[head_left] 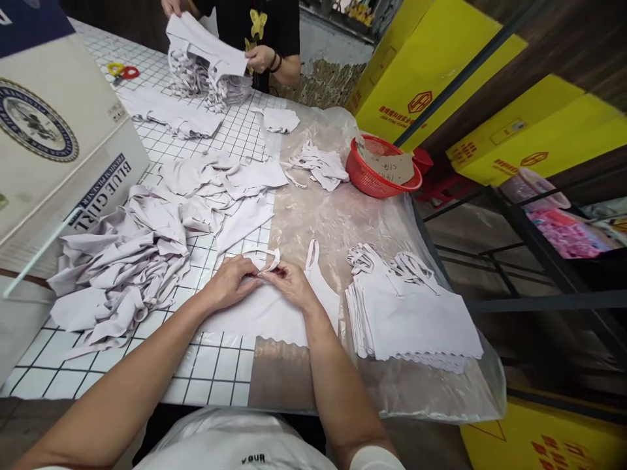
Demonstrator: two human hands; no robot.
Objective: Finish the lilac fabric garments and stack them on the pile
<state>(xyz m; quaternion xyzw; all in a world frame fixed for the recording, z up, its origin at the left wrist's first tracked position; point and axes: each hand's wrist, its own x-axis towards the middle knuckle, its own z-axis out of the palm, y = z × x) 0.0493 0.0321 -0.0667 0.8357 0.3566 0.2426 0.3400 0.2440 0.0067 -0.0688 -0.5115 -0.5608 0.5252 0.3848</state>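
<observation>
A pale camisole [274, 320] with thin straps lies spread on the table in front of me. My left hand [232, 281] and my right hand [289, 282] meet at its neckline, fingers pinched on the fabric close to one strap. That strap [268, 256] loops up above my fingertips, while the other strap [313, 251] lies flat to the right. Beside my right arm sits a neat stack of matching camisoles [416, 313], straps toward the back. Left of my left hand spreads a loose heap of the same pale garments [142, 248].
Across the table a person [262, 59] holds pale garments over a pile. Scissors [122, 72] lie at the back left. A red basket [375, 179] holds cardboard near the right edge. A carton [59, 130] stands left; clear plastic sheeting [313, 219] covers the table's right side.
</observation>
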